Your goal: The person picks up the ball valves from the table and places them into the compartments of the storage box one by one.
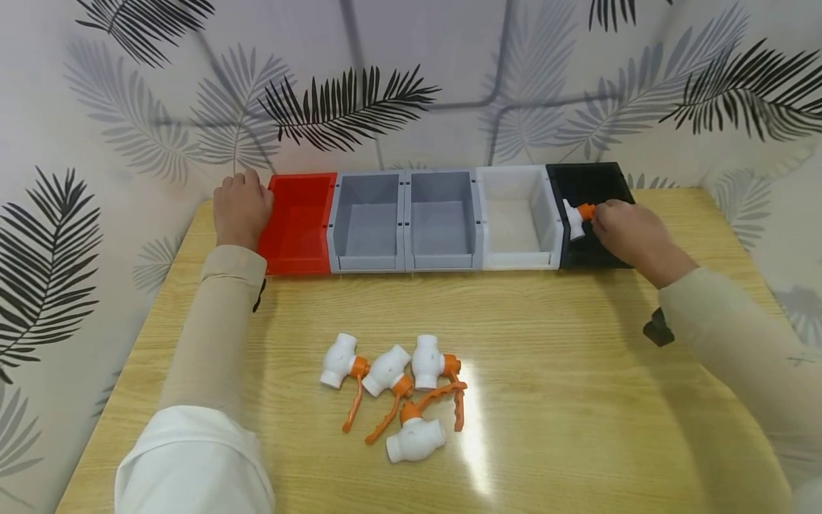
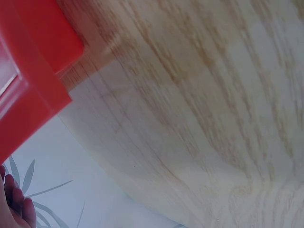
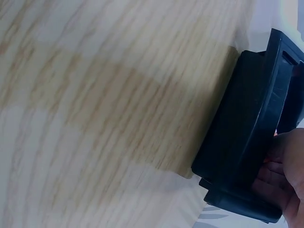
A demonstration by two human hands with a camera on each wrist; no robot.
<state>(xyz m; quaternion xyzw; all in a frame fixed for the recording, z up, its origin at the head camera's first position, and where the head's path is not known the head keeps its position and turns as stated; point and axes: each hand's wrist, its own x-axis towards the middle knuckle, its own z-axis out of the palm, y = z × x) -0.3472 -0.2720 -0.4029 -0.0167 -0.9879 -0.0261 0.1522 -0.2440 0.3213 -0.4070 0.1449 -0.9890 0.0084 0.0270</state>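
My right hand (image 1: 619,227) is over the black bin (image 1: 594,178) at the right end of the row. It holds a white ball valve (image 1: 574,220) by its orange handle; the valve's white body is at the bin's left side. In the right wrist view the black bin's wall (image 3: 237,128) hides most of the valve, and curled fingers (image 3: 273,183) show inside. My left hand (image 1: 242,208) is beside the left wall of the red bin (image 1: 298,225), fingers loosely curled, with nothing seen in it. Whether it touches the bin I cannot tell.
Between the red and black bins stand two grey bins (image 1: 371,264) (image 1: 443,263) and a white bin (image 1: 520,260), joined in a row. Several white ball valves with orange handles, one of them a valve (image 1: 416,439) nearest me, lie on the wooden table (image 1: 552,371). Leaf-patterned cloth (image 1: 443,43) is behind.
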